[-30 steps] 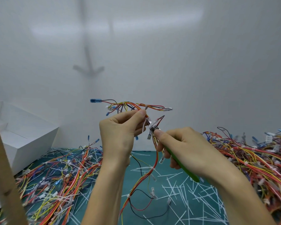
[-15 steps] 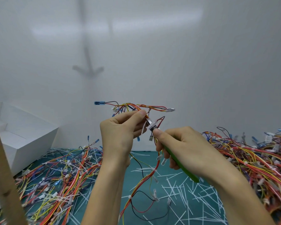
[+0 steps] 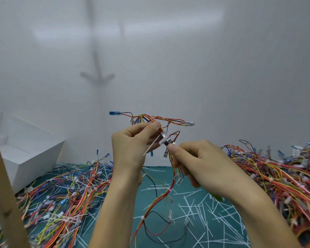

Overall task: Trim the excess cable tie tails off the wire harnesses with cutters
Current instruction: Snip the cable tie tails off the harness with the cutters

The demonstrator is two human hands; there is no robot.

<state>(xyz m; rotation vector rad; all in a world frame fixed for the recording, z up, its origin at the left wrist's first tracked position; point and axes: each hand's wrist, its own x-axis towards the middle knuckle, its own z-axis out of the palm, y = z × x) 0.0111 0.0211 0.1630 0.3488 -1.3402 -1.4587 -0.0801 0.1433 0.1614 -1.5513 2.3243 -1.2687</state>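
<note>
1 held harness [image 3: 159, 120], 1 cutters [image 3: 166, 143], 1 white box [image 3: 25, 149], 2 piles: left heap [image 3: 70, 190], right heap [image 3: 284, 176]; cut tails [image 3: 195, 208] uncountable.

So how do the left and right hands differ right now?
Left hand pinches the held harness beside the cable tie; right hand grips the green-handled cutters, head at that tie. Left hand sits higher in frame, right hand lower. Both are raised above the mat, each holding something.

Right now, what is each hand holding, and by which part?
The left hand pinches the wire harness just below its upper branches. The right hand grips the cutters by the green handles, head at the tie tail.
</note>
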